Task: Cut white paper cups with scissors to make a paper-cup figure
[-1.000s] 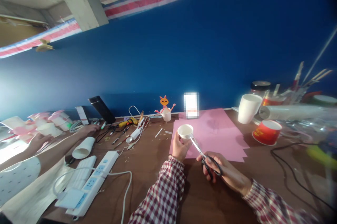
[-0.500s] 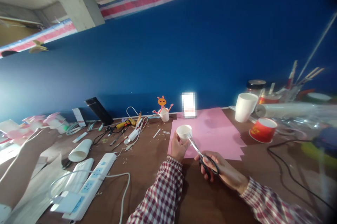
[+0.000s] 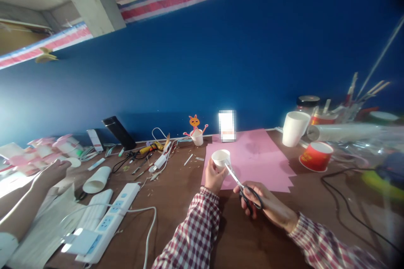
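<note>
One cup [image 3: 220, 158] in curled left hand [image 3: 213, 179], scissors [image 3: 239, 184] in curled right hand [image 3: 268, 203].

The brown table [image 3: 176, 189] bears pink paper [image 3: 263, 163] and a power strip [image 3: 109, 220].

A left hand [image 3: 214, 178] grips a white cup [image 3: 219, 159], scissors [image 3: 235, 176] in the right hand [image 3: 265, 201] at its side, pink paper [image 3: 252, 155] beyond both.

I count two hands [image 3: 214, 178] in checked sleeves [image 3: 198, 229], one pair of scissors [image 3: 236, 178], one held cup [image 3: 220, 160], one cat figure [image 3: 195, 122], one black-lidded jar [image 3: 308, 99]
</note>
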A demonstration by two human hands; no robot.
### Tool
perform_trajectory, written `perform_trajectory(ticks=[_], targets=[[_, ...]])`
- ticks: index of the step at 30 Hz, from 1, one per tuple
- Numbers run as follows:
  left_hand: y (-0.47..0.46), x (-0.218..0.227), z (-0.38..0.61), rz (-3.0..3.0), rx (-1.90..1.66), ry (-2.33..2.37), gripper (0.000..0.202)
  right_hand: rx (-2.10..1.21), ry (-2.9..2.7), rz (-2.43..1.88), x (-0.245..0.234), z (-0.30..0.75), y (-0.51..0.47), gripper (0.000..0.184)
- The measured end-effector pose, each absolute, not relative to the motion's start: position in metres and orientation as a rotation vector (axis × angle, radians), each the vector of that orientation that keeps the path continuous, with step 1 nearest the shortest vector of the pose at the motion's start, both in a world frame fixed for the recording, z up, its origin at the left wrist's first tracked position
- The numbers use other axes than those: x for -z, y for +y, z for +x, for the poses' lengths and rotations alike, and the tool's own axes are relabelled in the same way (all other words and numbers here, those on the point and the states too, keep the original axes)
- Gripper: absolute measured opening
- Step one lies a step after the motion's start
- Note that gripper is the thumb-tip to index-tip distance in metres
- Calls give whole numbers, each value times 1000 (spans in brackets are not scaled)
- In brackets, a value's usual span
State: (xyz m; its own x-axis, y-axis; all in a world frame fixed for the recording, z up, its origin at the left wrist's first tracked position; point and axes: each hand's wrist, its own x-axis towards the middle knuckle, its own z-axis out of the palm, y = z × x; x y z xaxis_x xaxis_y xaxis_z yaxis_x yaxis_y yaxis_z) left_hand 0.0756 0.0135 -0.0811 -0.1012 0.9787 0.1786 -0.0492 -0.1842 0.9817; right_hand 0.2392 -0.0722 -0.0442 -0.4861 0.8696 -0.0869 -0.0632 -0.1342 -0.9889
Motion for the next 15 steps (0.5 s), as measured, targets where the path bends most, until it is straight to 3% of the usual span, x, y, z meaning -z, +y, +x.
perform_trajectory(ticks=[15], targets=[[15, 81, 75, 1461, -1444, 1312, 48, -1762, -1356, -954, 40, 242, -72, 43]])
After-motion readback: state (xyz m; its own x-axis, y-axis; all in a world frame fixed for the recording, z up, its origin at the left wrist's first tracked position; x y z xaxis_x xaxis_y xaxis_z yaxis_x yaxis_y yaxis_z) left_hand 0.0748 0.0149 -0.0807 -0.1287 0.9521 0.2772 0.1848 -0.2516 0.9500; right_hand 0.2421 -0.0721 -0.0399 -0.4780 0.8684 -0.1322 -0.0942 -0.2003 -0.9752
